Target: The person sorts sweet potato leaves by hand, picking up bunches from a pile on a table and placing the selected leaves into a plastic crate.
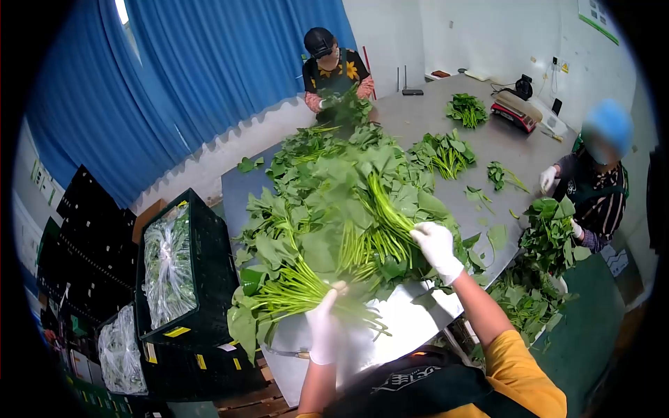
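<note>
My left hand (325,327), in a white glove, is closed on the stems of a leafy green bunch (289,287) near the table's front edge. Its leaves point left, and the area right of the hand is blurred. Higher and to the right, my right hand (437,249), also gloved, grips another bunch of green stems (390,209) whose leaves reach up and left over the pile. A large heap of leafy greens (279,212) lies beyond both hands on the metal table (418,115). Beside my left wrist is a knife-like tool (296,354), partly hidden.
One person (334,66) handles greens at the far side; another (599,181) holds a bunch at the right. A red scale (514,117) stands at the back right. Dark crates (209,261) with plastic-wrapped greens (169,268) stand at the left. More greens (526,303) sit below the table's right edge.
</note>
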Demonstrator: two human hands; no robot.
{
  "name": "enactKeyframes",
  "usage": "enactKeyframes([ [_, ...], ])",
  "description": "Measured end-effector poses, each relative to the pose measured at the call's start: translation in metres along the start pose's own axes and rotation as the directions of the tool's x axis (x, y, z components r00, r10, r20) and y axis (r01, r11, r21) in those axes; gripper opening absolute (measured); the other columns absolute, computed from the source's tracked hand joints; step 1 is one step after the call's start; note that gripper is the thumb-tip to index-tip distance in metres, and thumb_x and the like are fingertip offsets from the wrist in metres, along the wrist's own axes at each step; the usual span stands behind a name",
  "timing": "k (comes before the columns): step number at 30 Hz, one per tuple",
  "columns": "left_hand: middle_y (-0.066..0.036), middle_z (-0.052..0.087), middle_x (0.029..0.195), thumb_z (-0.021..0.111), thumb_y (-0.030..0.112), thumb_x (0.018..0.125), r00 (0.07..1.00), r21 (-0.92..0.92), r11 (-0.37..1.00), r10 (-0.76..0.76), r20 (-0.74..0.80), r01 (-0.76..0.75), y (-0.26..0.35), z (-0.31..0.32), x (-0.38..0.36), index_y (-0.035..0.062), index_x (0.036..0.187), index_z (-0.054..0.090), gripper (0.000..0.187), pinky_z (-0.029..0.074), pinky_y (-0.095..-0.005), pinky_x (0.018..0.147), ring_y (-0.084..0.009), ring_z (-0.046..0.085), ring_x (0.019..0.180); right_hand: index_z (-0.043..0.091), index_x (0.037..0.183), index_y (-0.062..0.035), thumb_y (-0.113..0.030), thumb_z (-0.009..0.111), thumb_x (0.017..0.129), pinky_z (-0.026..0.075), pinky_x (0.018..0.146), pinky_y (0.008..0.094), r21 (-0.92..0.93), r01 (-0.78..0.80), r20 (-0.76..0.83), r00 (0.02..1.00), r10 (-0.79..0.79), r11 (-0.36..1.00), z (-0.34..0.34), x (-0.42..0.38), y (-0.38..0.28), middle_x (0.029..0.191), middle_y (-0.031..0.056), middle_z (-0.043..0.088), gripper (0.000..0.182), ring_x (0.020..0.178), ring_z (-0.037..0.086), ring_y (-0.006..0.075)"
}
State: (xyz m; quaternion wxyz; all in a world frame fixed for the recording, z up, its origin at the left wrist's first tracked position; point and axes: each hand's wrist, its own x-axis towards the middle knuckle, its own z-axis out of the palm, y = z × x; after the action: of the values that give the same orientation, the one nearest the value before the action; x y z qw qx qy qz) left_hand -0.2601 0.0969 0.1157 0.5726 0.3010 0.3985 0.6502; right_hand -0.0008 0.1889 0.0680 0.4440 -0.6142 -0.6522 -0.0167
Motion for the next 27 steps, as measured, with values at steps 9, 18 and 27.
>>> enactKeyframes([
  [9, -0.003, 0.057, 0.088, 0.060, 0.004, 0.082, 0.999, 0.159, 0.987, 0.032, 0.044, -0.038, -0.015, -0.002, 0.012, 0.0002, 0.098, 0.058, 0.016, 0.043, -0.0277, 0.081, -0.0125, 0.055, 0.084, 0.069, 0.082, 0.0008, -0.015, 0.065, 0.080, 0.048, 0.063, 0.0262, 0.449, -0.410, 0.424, 0.880, 0.214, 0.794, -0.021, -0.036, -0.047, 0.074, 0.0093, 0.067, 0.017, 0.067, 0.062, 0.0158],
  [18, -0.004, 0.058, 0.090, 0.065, -0.002, 0.079, 0.988, 0.117, 0.993, -0.052, 0.145, 0.035, -0.028, 0.003, 0.017, 0.0043, 0.101, 0.055, 0.025, 0.044, -0.0271, 0.076, -0.0139, 0.056, 0.081, 0.070, 0.081, -0.0029, -0.014, 0.070, 0.073, 0.051, 0.060, 0.0356, 0.294, 0.074, 0.206, 0.969, -0.139, 0.953, -0.024, -0.088, -0.089, 0.072, 0.0127, 0.065, 0.013, 0.064, 0.063, 0.0304],
  [27, -0.003, 0.058, 0.090, 0.065, -0.004, 0.078, 0.977, 0.094, 0.986, -0.148, 0.153, 0.135, -0.031, 0.013, 0.010, 0.0044, 0.100, 0.055, 0.026, 0.045, -0.0263, 0.074, -0.0125, 0.055, 0.081, 0.067, 0.091, 0.0021, -0.013, 0.065, 0.085, 0.046, 0.070, 0.0217, 0.576, -0.740, 0.735, 0.655, 0.177, 0.346, -0.021, -0.075, -0.097, 0.080, 0.0036, 0.066, 0.016, 0.074, 0.060, 0.0086],
])
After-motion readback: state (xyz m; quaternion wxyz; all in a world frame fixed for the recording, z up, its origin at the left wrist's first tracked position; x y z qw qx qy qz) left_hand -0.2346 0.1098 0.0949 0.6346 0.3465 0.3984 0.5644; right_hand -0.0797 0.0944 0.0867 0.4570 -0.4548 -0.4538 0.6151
